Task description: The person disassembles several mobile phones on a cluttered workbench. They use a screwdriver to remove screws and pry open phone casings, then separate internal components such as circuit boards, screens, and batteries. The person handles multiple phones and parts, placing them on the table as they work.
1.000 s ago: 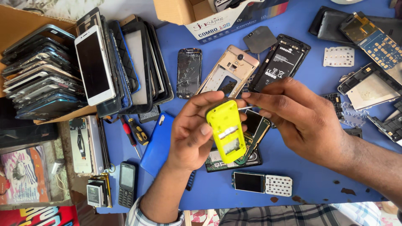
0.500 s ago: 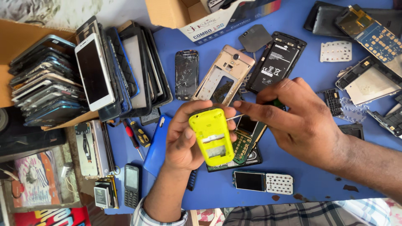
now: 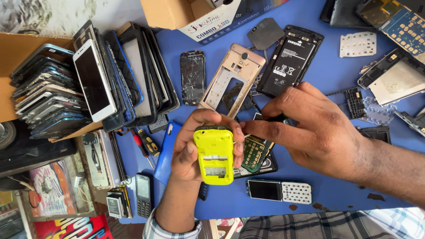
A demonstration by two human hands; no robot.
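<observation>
Hands meet over a blue worktable (image 3: 327, 71) crowded with phone parts, seen from above. The left hand (image 3: 195, 148) is wrapped around a bright yellow phone housing (image 3: 214, 155), fingers curled along its left edge and thumb against the right edge, holding it upright above the table just in front of the person's body. The housing's inner side faces the camera, showing an empty frame with a small rectangular opening near the bottom.

The right hand (image 3: 316, 130) reaches in from the right, fingers pinched together on a dark, slim tool (image 3: 276, 118) that is mostly hidden in the grip; its fingertips sit just beside the housing's upper right corner.

Directly beneath the right hand lies a green circuit board with a keypad grid (image 3: 253, 152). Near the table's front edge rests a small screen joined to a white keypad (image 3: 280, 191). Behind the hands lie a gold phone frame (image 3: 230, 77), a cracked black phone (image 3: 192, 77) and a black phone with its battery exposed (image 3: 290, 59). To the left, a cardboard box (image 3: 6, 88) holds a dense stack of phone screens (image 3: 48, 102), with a white phone (image 3: 94, 86) leaning against more panels. A red-handled screwdriver (image 3: 141, 148) lies at the table's left edge, and a dark keypad phone (image 3: 142, 194) sits below it.
</observation>
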